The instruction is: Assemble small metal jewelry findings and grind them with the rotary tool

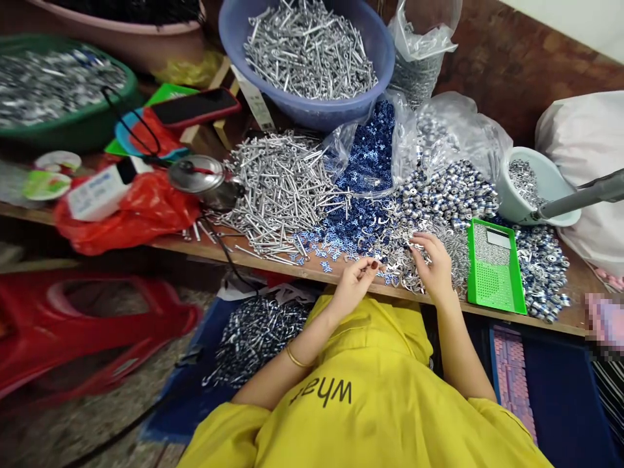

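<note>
My left hand (357, 281) is at the table's front edge, its thumb and fingers pinched together; whatever small thing they hold is too tiny to name. Just right of it, my right hand (435, 265) reaches over a heap of small curved silver metal pieces (402, 260), thumb and forefinger curled close around something I cannot make out. Beside my left hand lie small blue three-armed pieces (336, 237), spilling from a clear bag. Long silver eye-ended pins (277, 195) are heaped further left. Behind my right hand is a pile of blue-and-silver cylindrical beads (443, 195).
A blue basin (312, 107) of silver pins stands at the back. On the right are a green tray (497, 299) of small metal parts and a pale bucket (517, 211). A metal mug (199, 179) and red bag (160, 211) sit left. Finished-looking metal pieces (260, 338) lie below the table.
</note>
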A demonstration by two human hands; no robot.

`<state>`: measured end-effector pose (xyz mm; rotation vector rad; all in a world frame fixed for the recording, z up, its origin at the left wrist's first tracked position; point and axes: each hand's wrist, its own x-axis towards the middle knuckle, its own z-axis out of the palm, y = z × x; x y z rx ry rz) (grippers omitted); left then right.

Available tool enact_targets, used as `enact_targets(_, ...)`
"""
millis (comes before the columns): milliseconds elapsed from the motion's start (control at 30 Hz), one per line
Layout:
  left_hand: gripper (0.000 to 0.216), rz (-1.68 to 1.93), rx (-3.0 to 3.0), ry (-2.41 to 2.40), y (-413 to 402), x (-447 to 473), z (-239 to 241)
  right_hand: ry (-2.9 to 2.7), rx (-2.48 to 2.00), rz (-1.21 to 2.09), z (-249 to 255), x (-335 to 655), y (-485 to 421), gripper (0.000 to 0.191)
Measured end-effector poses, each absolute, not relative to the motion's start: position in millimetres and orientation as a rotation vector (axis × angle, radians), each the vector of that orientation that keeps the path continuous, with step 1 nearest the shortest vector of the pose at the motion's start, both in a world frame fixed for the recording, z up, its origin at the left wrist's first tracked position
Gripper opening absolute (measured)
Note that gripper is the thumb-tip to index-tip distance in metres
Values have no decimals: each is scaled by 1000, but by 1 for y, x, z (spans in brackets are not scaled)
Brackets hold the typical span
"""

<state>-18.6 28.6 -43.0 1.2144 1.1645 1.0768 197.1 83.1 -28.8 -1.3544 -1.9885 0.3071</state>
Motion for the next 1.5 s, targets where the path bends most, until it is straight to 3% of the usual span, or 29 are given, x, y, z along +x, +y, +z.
enact_targets(367,39,1078,1118,1181,25,-22,-58,-2112,-1553,46,-57,203,191,16)
enact_targets(467,43,1085,1080,1209,22,-29,-68,-1920,-1505,241,-45,197,162,21)
enact_targets(567,47,1050,1054,1193,22,-27,-74,-1775,-1301,689,-27,182,109,32)
enact_targets(700,47,1017,1019,1091,25,-11,-70,-1691,-1047,1053,-21,158,51,23)
enact_targets(967,53,961,843,962,15,14,-51,-1328,-1050,1240,-37,164,31,23)
enact_targets(1500,39,1064,495,792,1,-5,-50,-1350,-1047,1287,-31,140,28,23)
